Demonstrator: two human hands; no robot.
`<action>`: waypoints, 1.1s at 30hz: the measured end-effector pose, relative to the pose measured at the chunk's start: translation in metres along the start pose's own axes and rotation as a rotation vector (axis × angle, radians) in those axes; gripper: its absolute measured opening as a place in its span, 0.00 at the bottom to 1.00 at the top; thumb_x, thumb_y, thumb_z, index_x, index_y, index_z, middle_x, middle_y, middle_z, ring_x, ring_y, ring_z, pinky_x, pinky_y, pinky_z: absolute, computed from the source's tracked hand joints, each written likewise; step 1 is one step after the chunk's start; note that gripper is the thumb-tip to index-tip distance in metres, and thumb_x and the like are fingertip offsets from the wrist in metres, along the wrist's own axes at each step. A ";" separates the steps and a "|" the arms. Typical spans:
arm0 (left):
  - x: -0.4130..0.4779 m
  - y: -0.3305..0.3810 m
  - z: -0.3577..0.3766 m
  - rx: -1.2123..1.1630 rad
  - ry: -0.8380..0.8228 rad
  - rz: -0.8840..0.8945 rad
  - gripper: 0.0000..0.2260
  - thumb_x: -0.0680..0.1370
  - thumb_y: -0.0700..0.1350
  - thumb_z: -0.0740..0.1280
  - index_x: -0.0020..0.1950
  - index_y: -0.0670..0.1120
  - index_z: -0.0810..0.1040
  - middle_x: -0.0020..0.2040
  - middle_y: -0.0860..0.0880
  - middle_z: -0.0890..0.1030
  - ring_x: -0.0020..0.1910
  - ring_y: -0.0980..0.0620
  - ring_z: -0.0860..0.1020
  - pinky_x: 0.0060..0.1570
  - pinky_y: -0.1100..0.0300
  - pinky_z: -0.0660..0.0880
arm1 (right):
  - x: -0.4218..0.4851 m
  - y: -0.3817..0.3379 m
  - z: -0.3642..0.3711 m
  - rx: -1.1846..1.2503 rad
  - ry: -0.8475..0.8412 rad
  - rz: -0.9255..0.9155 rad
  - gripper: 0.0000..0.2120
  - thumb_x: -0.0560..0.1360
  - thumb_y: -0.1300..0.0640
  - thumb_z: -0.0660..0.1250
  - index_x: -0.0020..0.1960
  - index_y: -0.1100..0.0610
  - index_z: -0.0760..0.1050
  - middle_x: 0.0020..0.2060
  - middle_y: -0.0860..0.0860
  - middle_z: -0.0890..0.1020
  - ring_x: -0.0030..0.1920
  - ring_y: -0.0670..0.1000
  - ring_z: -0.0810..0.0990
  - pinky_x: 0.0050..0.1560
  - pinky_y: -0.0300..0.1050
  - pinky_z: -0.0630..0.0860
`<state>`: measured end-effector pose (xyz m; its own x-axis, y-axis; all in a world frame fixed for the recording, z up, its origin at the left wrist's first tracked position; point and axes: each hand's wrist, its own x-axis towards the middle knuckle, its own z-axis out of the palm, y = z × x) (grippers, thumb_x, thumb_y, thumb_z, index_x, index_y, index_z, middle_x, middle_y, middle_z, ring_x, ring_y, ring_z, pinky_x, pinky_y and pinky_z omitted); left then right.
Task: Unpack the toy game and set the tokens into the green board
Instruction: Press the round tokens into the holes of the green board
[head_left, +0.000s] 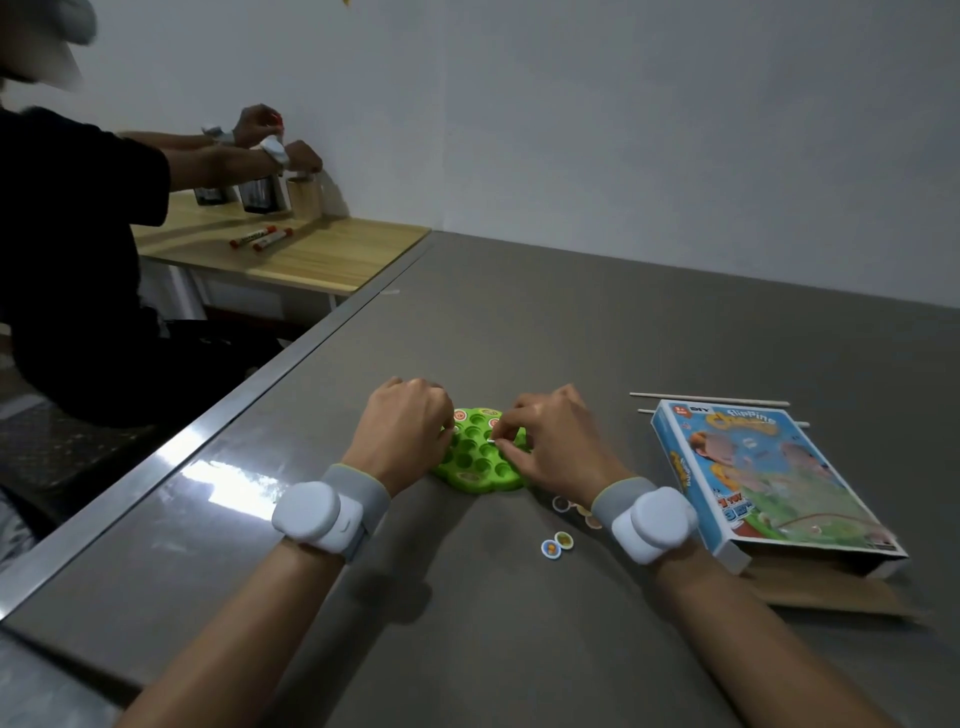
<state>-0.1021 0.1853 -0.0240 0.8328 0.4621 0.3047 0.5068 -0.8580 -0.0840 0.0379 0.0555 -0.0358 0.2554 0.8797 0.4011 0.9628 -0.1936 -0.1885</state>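
Grey table (571, 332) — green board (475, 454) flat, right hand (550, 441) fingers pinching a token (491, 440) edge-on, left hand (410, 421) clenched.

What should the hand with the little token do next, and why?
Probably the right hand should lower the token pinched in its fingertips into the empty hole just below on the green board. Most holes look empty, only a few at the far edge hold tokens, and the left hand rests at the board's left edge.
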 end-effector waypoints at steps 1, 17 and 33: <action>0.001 0.000 0.001 -0.002 0.001 0.000 0.12 0.76 0.53 0.63 0.50 0.49 0.83 0.49 0.50 0.82 0.52 0.46 0.80 0.51 0.56 0.72 | 0.001 0.000 0.001 0.001 0.005 0.001 0.05 0.72 0.51 0.70 0.45 0.47 0.84 0.39 0.47 0.84 0.39 0.52 0.80 0.50 0.47 0.65; -0.009 -0.002 0.005 -0.130 0.090 -0.015 0.11 0.75 0.53 0.64 0.50 0.53 0.85 0.44 0.52 0.81 0.49 0.49 0.79 0.46 0.58 0.70 | -0.005 0.008 -0.003 0.000 0.008 0.007 0.09 0.73 0.51 0.67 0.49 0.46 0.85 0.40 0.46 0.82 0.40 0.51 0.79 0.49 0.45 0.62; -0.043 0.076 -0.026 -0.311 -0.073 0.168 0.10 0.72 0.53 0.68 0.50 0.55 0.85 0.44 0.54 0.85 0.49 0.50 0.81 0.45 0.59 0.77 | -0.089 0.019 -0.066 0.062 -0.079 0.109 0.07 0.72 0.53 0.70 0.47 0.49 0.85 0.34 0.43 0.78 0.36 0.46 0.79 0.51 0.48 0.75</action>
<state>-0.1051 0.0950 -0.0190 0.9182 0.3138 0.2416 0.2786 -0.9454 0.1690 0.0393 -0.0548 -0.0163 0.3482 0.8868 0.3038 0.9217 -0.2648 -0.2835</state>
